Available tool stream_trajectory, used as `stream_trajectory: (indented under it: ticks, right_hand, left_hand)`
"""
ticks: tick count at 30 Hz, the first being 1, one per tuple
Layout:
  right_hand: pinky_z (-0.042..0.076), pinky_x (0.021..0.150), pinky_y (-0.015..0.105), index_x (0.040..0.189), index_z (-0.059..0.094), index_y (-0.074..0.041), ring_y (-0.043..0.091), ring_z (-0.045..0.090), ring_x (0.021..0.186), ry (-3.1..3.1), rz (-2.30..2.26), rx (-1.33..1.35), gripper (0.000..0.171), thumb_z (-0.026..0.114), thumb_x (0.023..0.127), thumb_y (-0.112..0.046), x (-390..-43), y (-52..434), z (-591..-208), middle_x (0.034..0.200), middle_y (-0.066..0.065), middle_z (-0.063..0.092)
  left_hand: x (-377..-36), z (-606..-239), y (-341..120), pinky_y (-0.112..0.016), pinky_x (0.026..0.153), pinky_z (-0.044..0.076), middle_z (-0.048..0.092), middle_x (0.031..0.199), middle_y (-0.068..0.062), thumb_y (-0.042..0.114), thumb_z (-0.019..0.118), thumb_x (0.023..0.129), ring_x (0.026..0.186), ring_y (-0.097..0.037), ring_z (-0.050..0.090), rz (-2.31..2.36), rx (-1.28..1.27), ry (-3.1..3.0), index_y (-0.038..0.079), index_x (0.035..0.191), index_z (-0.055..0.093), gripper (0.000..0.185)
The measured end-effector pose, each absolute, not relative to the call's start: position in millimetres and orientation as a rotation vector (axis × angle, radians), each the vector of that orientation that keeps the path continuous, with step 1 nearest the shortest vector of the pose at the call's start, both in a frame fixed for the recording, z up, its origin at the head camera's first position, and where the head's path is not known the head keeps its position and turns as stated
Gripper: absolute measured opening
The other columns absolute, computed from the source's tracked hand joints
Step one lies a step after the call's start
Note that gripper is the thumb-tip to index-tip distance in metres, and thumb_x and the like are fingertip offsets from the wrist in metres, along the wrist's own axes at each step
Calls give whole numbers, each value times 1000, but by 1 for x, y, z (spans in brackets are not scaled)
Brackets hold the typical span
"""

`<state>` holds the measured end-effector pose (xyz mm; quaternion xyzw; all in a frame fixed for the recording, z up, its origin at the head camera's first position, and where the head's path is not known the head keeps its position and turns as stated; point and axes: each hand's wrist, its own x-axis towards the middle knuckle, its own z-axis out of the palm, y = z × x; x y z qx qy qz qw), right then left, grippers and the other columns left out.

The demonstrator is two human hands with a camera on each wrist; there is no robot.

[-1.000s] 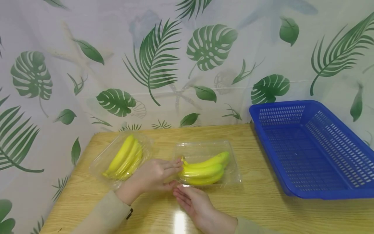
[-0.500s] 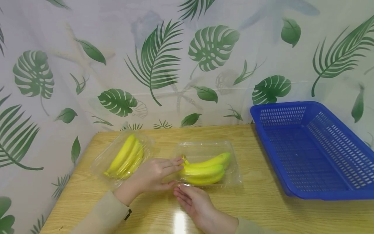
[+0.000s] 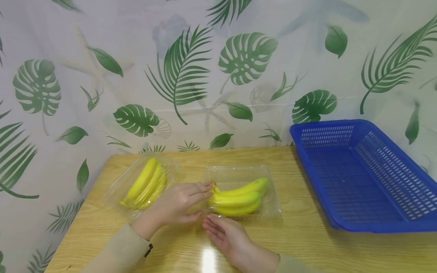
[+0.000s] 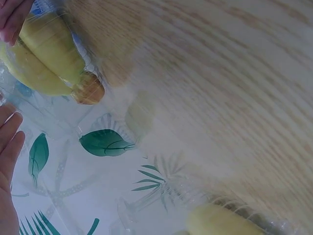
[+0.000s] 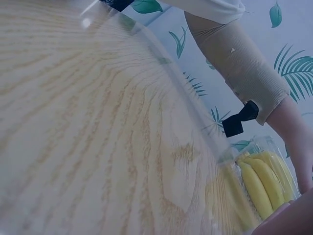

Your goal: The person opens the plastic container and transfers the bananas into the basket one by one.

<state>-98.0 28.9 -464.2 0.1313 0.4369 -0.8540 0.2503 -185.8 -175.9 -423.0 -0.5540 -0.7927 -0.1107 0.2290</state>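
In the head view, a clear plastic tray (image 3: 269,204) under cling film holds a bunch of bananas (image 3: 235,199), its stem end toward the left. My left hand (image 3: 181,203) lies at the tray's left end, fingers fairly straight with tips right at the banana stem, thumb apart and lower. Just below the near left corner is my right hand (image 3: 232,240), palm turned inward and fingers slightly bent, fingertips close to the film edge and to my left thumb. In the left wrist view the brown stem tip (image 4: 89,89) shows under the film, with left fingers (image 4: 11,142) beside it.
A second film-covered tray of bananas (image 3: 145,182) stands to the left, partly behind my left forearm. The large blue perforated basket (image 3: 336,204) stands on the right of the wooden table (image 3: 293,246). A leaf-patterned cloth (image 3: 205,76) hangs behind.
Both hands and the trays keep nearly the same places. My head view shifts slightly.
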Motion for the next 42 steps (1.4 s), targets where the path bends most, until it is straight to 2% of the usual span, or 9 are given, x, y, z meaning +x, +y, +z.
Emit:
stream_trajectory:
  ticks: [12,20,28,37,42]
  right_hand:
    - [63,99,24,129,63,3,9,76,96,1189,-2323,369,28,62,106,-12,-97,30,-466,102,-1,78]
    - [61,103,25,137,56,5,9,74,99,1182,-2293,375,37,63,106,-15,-99,31,-464,106,0,76]
    - [60,105,26,140,56,5,9,74,100,1182,-2295,339,40,64,106,-15,-100,31,-464,107,-1,76]
    - [61,104,25,136,60,3,9,74,99,1176,-2299,350,36,64,106,-16,-102,29,-462,105,-1,76]
    - [61,102,25,132,63,1,9,74,99,1184,-2304,356,32,65,105,-15,-103,27,-461,104,-1,77]
  left_hand:
    - [-187,-418,-174,-37,105,62,76,130,-16,21,88,76,121,-28,75,-287,-1506,-2146,3,124,75,52]
    - [-190,-413,-174,-37,103,63,77,129,-16,20,88,76,118,-28,76,-292,-1496,-2134,1,125,74,54]
    - [-192,-406,-175,-37,101,64,78,127,-14,17,88,77,116,-27,77,-290,-1446,-2150,1,128,73,55]
    - [-201,-401,-177,-37,100,64,78,127,-14,16,79,86,115,-27,77,-314,-1431,-2144,1,130,71,47]
    - [-207,-394,-176,-37,95,66,78,125,-15,14,78,86,112,-28,78,-338,-1411,-2120,1,128,72,44]
